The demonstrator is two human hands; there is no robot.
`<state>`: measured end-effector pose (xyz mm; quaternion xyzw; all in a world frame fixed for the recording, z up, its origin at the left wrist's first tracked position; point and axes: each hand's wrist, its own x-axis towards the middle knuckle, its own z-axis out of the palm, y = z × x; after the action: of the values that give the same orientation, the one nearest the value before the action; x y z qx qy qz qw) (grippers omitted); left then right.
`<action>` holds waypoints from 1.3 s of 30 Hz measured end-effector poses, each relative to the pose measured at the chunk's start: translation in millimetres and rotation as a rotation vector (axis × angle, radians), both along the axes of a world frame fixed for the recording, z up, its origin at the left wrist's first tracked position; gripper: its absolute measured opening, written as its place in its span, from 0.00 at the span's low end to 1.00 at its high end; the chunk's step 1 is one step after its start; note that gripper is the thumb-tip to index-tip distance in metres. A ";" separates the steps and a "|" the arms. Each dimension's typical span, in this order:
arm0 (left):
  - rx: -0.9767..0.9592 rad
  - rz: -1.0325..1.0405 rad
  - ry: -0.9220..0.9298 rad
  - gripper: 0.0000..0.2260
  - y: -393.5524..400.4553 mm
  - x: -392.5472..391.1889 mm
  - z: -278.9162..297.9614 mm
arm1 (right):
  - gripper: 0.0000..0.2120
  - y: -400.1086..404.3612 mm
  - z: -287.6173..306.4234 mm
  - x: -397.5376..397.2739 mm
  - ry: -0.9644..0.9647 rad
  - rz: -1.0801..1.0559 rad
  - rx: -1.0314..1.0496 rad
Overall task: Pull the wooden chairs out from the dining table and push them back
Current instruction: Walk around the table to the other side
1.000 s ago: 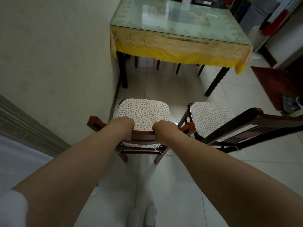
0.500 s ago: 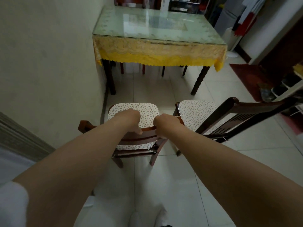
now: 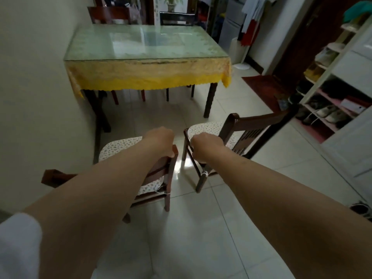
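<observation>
1. A white sleeve (image 3: pixel 18 244) filled the lower left corner, with the bare left forearm reaching forward from it over the tiled floor (image 3: pixel 193 234).
2. The left chair (image 3: pixel 157 174) stood on the floor near the wall (image 3: pixel 40 97), pulled well clear of the table (image 3: pixel 149 45), its patterned cushion (image 3: pixel 118 146) facing the table's near edge.
3. The left hand (image 3: pixel 161 141) was closed in a fist on the right end of that chair's top rail, fingers curled out of sight over the wood.
4. The table stood against the wall, a glass top over a yellow cloth (image 3: pixel 149 77) that hung down its near edge; two more chair backs (image 3: pixel 177 18) showed beyond its far edge.
5. The right hand (image 3: pixel 207 144) was closed into a fist in the gap between the two near chairs, over the left front corner of the right chair (image 3: pixel 255 125); whether it gripped the frame could not be told.
6. The right chair stood just beside the left one, also clear of the table, turned at an angle with its dark back rail toward the shoe rack (image 3: pixel 330 91).
7. The rack lined the right edge of the room, shoes on its shelves, a red mat (image 3: pixel 263 85) on the floor beside it.
</observation>
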<state>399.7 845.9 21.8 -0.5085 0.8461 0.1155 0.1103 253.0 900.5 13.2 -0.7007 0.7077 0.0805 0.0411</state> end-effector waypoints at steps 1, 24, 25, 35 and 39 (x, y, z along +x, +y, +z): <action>0.003 -0.015 0.003 0.18 4.6 -15.6 -0.3 | 0.13 5.2 0.5 -14.0 0.003 -0.017 -0.001; -0.109 -0.233 -0.008 0.22 117.5 -370.5 -10.1 | 0.05 142.1 6.4 -335.8 0.027 -0.325 0.013; -0.119 -0.242 -0.008 0.23 116.7 -383.2 -10.1 | 0.05 143.0 5.2 -347.6 0.028 -0.341 0.011; -0.181 -0.278 0.033 0.15 55.7 -507.4 -15.4 | 0.12 87.7 -6.7 -456.6 0.035 -0.436 -0.036; -0.197 -0.325 0.037 0.13 21.7 -553.5 -12.5 | 0.12 52.3 3.2 -496.0 0.033 -0.457 -0.030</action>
<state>-153.8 867.7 9.3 -0.3715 0.9261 0.0221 0.0617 -243.0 952.9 16.4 -0.5213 0.8497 0.0702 0.0361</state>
